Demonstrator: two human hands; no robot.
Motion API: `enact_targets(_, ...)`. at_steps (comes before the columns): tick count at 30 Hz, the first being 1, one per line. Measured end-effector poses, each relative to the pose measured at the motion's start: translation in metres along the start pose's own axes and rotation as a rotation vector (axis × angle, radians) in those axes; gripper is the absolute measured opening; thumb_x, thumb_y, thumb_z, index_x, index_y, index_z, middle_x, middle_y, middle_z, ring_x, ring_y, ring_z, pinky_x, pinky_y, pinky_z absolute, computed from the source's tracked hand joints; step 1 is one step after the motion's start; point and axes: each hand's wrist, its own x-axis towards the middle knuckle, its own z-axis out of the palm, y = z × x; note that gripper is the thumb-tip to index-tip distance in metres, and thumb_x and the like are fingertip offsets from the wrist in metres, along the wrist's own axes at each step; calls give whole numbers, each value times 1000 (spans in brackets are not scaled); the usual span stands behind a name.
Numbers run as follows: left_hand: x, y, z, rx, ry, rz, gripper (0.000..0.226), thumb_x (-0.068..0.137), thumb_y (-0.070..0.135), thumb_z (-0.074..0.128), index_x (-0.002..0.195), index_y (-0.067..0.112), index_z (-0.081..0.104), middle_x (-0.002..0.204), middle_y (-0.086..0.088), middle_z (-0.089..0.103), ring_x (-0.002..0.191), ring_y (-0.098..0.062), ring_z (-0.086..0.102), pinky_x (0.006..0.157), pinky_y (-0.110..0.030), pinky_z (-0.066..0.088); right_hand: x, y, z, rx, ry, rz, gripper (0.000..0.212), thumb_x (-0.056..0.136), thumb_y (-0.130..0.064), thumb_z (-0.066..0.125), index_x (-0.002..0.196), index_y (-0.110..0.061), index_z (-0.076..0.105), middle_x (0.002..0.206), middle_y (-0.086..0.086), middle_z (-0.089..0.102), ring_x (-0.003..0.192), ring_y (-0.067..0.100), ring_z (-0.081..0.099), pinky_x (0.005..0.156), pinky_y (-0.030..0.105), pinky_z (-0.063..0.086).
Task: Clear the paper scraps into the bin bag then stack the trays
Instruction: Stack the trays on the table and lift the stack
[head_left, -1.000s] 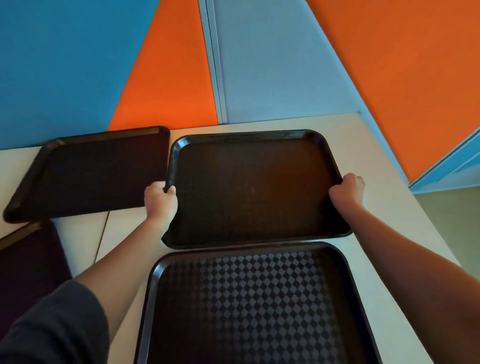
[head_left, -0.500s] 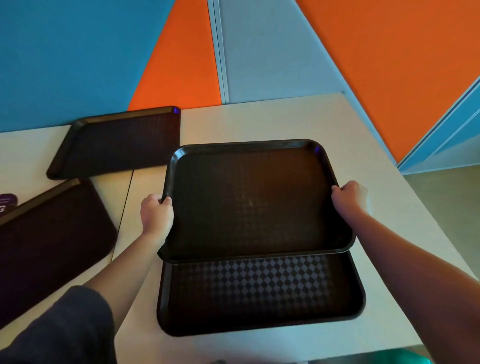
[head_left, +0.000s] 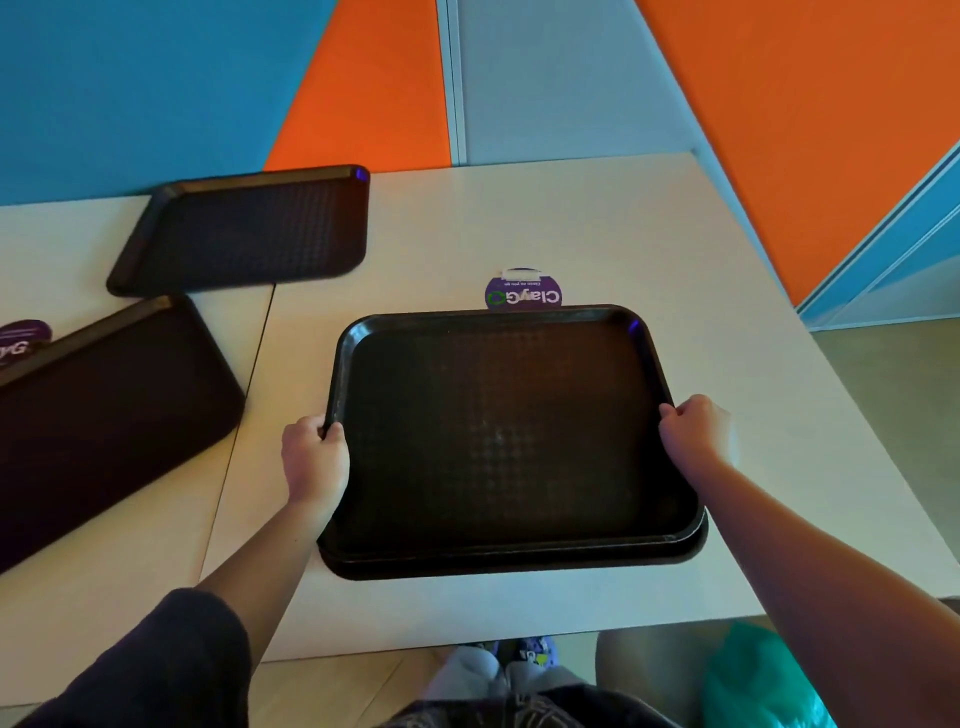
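A purple sticker (head_left: 23, 338) peeks out at the far left beside two separate dark trays (head_left: 104, 405) (head_left: 249, 228). The left hand (head_left: 314, 457) grips the top tray (head_left: 498, 431), nested on a lower tray (head_left: 519, 564); behind it, a purple "ClayGO" sticker (head_left: 523, 295). The right hand (head_left: 696, 431) grips its opposite rim. A green bin bag (head_left: 753, 680) sits bottom right.

Top tray (head_left: 498, 431) looks like dark hard plastic with a fine embossed grid texture and a smooth, slightly glossy rim; the two trays on the left (head_left: 249, 228) (head_left: 98, 410) show the same dark textured plastic. Table (head_left: 571, 218) is a smooth matt pale laminate, the round purple sticker (head_left: 522, 295) on it printed and slightly shiny. Dark sleeve (head_left: 171, 670) is soft matt cloth, and the green bag (head_left: 758, 680) looks like thin, slightly glossy plastic film.
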Motion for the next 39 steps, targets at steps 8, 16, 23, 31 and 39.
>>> enact_targets(8,-12,-7,4,76,26,-14,23,92,14,53,109,0,59,111,-17,53,97,-20,52,84,-32,46,-10,1,1,-118,62,-29,25,91,-23,48,101,-1,55,105,19,58,99,38,56,71,37,42)
enact_targets(16,-14,-6,-3,116,-18,-16,33,91,18,55,123,8,56,121,-13,50,111,-27,52,98,-41,45,-18,-5,-4,-204,60,-70,27,83,-7,49,108,0,52,115,17,46,111,36,43,77,44,45)
enact_targets(23,-8,-19,-17,67,-37,-8,36,91,29,54,118,8,60,119,-12,59,110,-27,56,94,-42,46,-33,-53,4,-275,65,-313,39,87,-12,47,125,-7,46,130,17,41,122,35,35,98,46,37)
enact_targets(31,25,-55,-78,-66,109,12,35,93,23,50,120,2,58,123,-19,57,118,-30,51,104,-47,39,-77,-149,52,-211,-16,-586,34,94,-30,44,123,-12,51,130,11,46,122,29,38,98,44,38)
enact_targets(39,87,-127,-214,152,297,-43,35,96,23,45,120,4,59,125,-18,57,121,-33,46,105,-43,31,-161,-265,139,-109,-183,-733,30,93,-24,43,116,-9,55,124,12,48,119,29,39,93,43,41)
